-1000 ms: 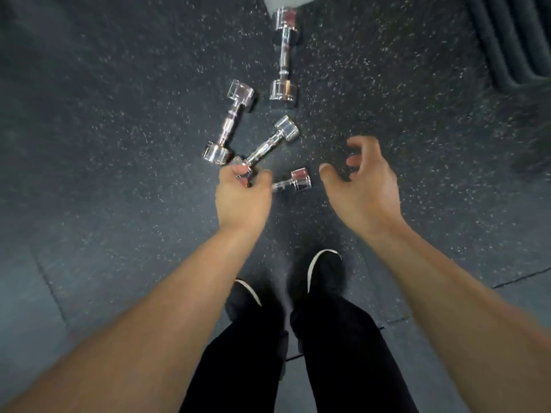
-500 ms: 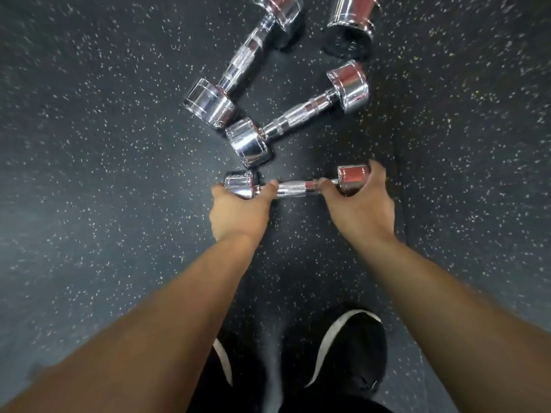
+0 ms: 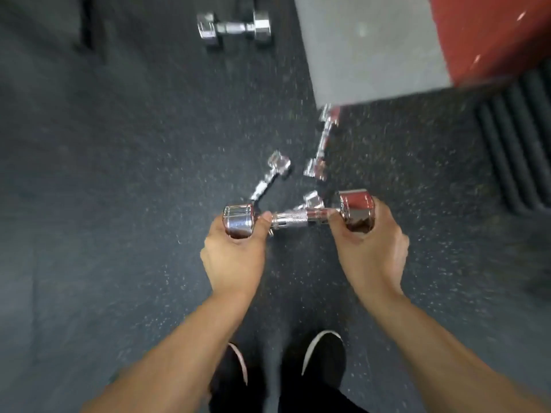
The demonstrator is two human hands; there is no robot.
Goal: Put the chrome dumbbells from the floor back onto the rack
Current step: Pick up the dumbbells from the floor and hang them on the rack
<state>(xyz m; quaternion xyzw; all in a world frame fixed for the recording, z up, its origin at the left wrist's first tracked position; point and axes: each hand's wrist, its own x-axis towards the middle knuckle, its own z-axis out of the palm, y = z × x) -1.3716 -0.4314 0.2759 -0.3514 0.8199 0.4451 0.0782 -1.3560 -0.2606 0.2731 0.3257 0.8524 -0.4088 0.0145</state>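
Note:
A small chrome dumbbell (image 3: 293,217) is held level above the floor, one hand on each end. My left hand (image 3: 235,254) grips its left head and my right hand (image 3: 369,248) grips its right head. Below it, three more chrome dumbbells lie on the dark speckled floor: one slanted (image 3: 265,183) just beyond my left hand, one (image 3: 323,144) running away toward the grey block, and one partly hidden (image 3: 311,201) behind the held bar. Another dumbbell (image 3: 234,28) lies crosswise at the far top. No rack is in view.
A grey block (image 3: 366,46) with a red surface (image 3: 492,31) beside it fills the upper right. A black ribbed mat (image 3: 515,138) lies at the right edge. My two black shoes (image 3: 322,356) stand on the floor under my arms.
The dumbbell has come up off the floor in both hands. The view has pulled back and tilted, so the grey block and a far dumbbell are now in sight.

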